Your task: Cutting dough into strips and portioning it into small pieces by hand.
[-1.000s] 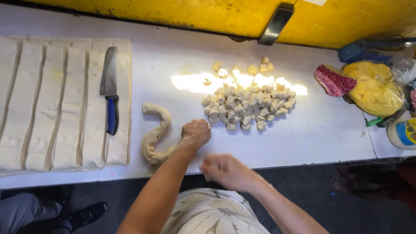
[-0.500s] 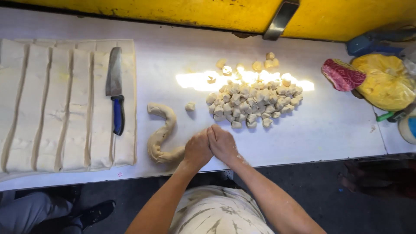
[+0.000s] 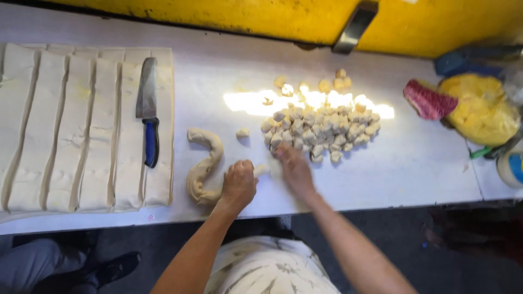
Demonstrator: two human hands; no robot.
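A curved rope of pale dough [image 3: 204,160] lies on the white table [image 3: 414,163]. My left hand [image 3: 238,184] is closed around the rope's near end. A small torn-off dough piece [image 3: 262,170] sits just right of that hand. My right hand [image 3: 295,169] is blurred, stretched out with its fingertips at the near edge of a pile of small dough pieces [image 3: 321,130]. Whether it holds a piece is hidden by the blur. Another single dough piece [image 3: 242,132] lies left of the pile.
A flat dough sheet cut into long strips [image 3: 71,130] covers the table's left, with a blue-handled knife [image 3: 148,111] lying on it. Yellow and red bags [image 3: 468,106] sit at the far right. A yellow wall [image 3: 218,16] runs behind. Someone's legs [image 3: 49,261] show at lower left.
My hands were together at the rope's end; now my right hand has swung right to the pile. My left hand stays on the rope. A small piece now lies beside it.
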